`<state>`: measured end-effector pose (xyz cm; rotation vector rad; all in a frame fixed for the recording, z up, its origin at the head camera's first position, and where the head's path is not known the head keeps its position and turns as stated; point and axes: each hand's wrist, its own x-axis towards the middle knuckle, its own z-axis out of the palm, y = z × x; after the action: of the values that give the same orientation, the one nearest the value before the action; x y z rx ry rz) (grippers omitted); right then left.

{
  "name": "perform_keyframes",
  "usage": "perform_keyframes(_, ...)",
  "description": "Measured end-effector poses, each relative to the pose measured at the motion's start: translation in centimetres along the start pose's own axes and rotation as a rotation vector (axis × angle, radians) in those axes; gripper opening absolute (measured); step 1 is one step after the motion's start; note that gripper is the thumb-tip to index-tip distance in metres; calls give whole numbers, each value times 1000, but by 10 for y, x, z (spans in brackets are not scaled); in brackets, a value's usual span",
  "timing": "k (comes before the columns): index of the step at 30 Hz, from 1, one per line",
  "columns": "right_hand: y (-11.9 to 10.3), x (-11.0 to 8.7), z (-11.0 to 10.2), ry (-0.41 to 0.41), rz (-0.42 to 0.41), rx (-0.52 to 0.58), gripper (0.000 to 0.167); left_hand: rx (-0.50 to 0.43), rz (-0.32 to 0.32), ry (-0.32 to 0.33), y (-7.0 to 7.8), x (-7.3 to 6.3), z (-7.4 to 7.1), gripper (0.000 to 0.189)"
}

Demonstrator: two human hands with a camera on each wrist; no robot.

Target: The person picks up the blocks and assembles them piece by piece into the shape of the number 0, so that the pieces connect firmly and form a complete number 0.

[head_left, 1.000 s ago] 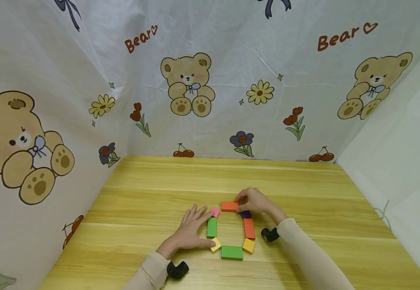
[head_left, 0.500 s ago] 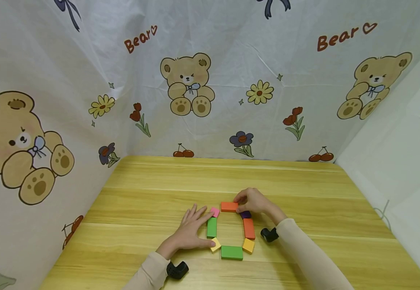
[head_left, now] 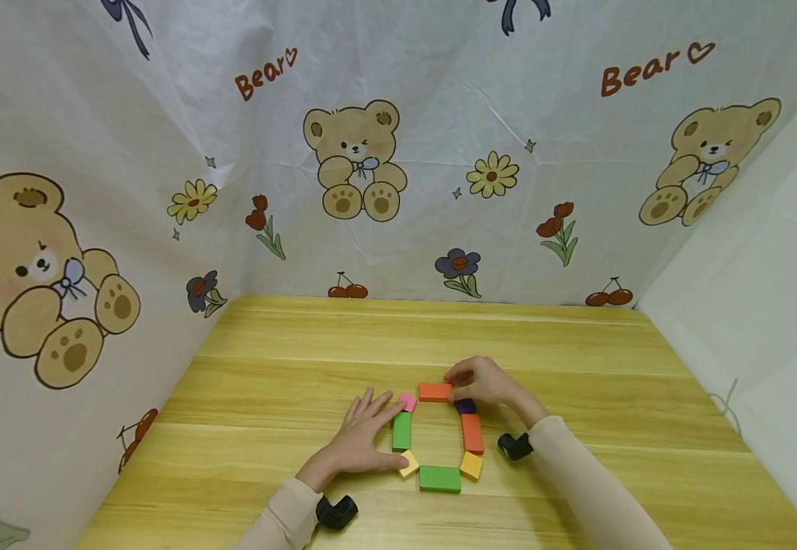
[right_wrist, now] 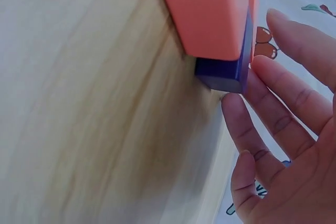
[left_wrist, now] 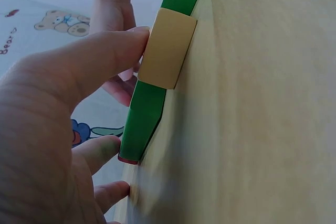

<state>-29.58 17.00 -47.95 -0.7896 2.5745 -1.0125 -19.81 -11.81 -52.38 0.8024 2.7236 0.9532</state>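
Note:
Several coloured wooden blocks form a ring on the table. My left hand (head_left: 360, 439) lies with spread fingers along the ring's left side. Its thumb touches the yellow block (left_wrist: 167, 48), and its index fingertip is at the pink block (head_left: 408, 402); the left green block (head_left: 401, 431) stands between them. My right hand (head_left: 486, 382) reaches over the far right corner, fingertips touching the right end of the far orange block (head_left: 435, 392) and the purple block (right_wrist: 223, 74). The right wrist view shows its thumb apart from the blocks. The hand partly hides the purple block.
The near green block (head_left: 439, 479), the amber block (head_left: 471, 466) and the right orange block (head_left: 472, 434) complete the ring's near and right sides. Bear-printed cloth (head_left: 370, 252) stands behind the wooden table (head_left: 302, 336). A black device (head_left: 337, 512) sits at each wrist.
Both hands stay practically in place and the blocks keep their arrangement. The right wrist and sleeve shift very slightly to the right.

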Motion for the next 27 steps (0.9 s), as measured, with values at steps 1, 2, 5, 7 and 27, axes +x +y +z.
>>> perform_keyframes(1,1,-2,0,8,-5,-5,32,-1,1,-1,0,0,0,94)
perform_keyframes(2,2,-4,-1,18,-11,-10,32,-3,2,0,0,0,0,94)
perform_keyframes(5,4,-11,-2,58,-16,-38,31,-8,4,-3,0,-1,1,94)
perform_keyframes(7,4,-18,-3,91,4,-51,29,-7,4,-4,0,-1,1,94)
perform_keyframes(27,13,-39,3,116,44,-47,15,22,6,5,0,1,0,94)
